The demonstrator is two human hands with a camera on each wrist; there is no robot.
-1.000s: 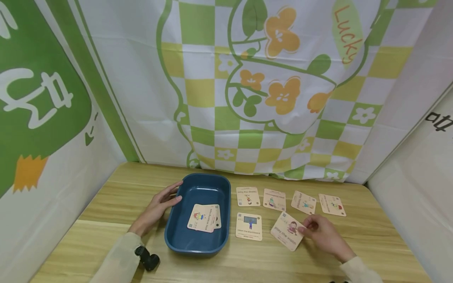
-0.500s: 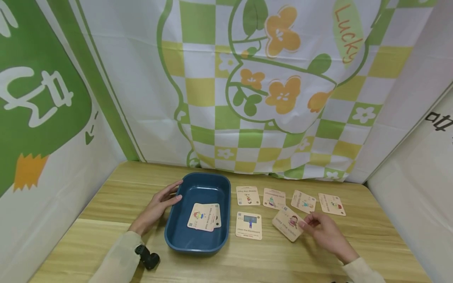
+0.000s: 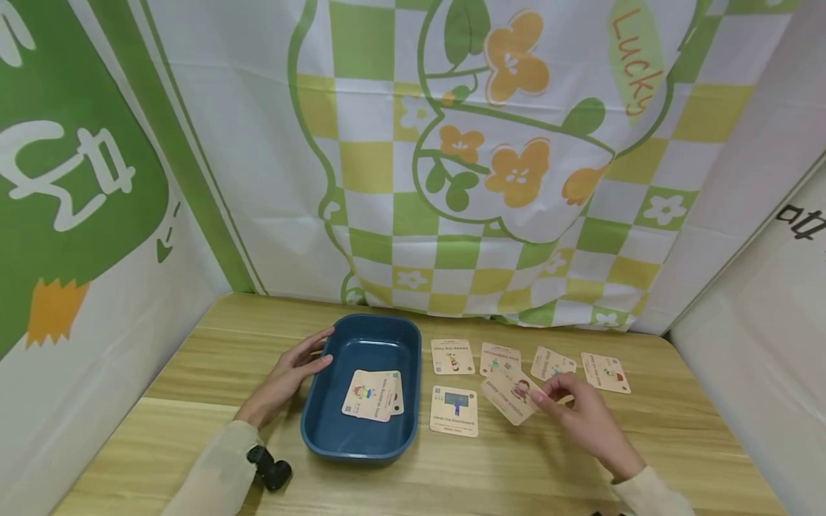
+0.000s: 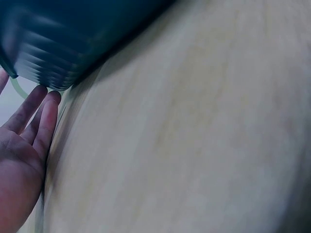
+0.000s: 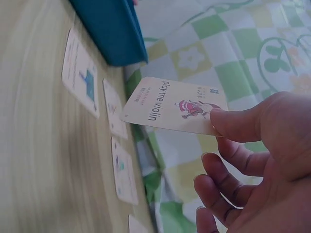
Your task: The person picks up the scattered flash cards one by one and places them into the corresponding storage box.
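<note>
My right hand (image 3: 584, 419) pinches a picture card (image 3: 510, 394) between thumb and index finger at one edge. In the right wrist view the card (image 5: 172, 104) reads "play the violin" and is held above the table, the other fingers loosely bent. My left hand (image 3: 284, 376) touches the left side of a dark blue tray (image 3: 308, 423). In the left wrist view its fingers (image 4: 46, 116) reach out fairly straight to the tray wall. Inside the tray lie overlapping cards (image 3: 371, 395), the upper one partly covering the one beneath.
Right of the tray lies a "clean the blackboard" card (image 3: 454, 411). Behind it runs a row: a "sweep the floor" card (image 3: 452, 357), a card (image 3: 500, 356) partly hidden by the held one, a football card (image 3: 548, 362) and another card (image 3: 605, 373). A patterned curtain (image 3: 464, 251) hangs behind the table.
The right hand has lifted the violin card from the table and carried it up and left, where it overlaps a back-row card in view. The left hand has stayed at the tray.
</note>
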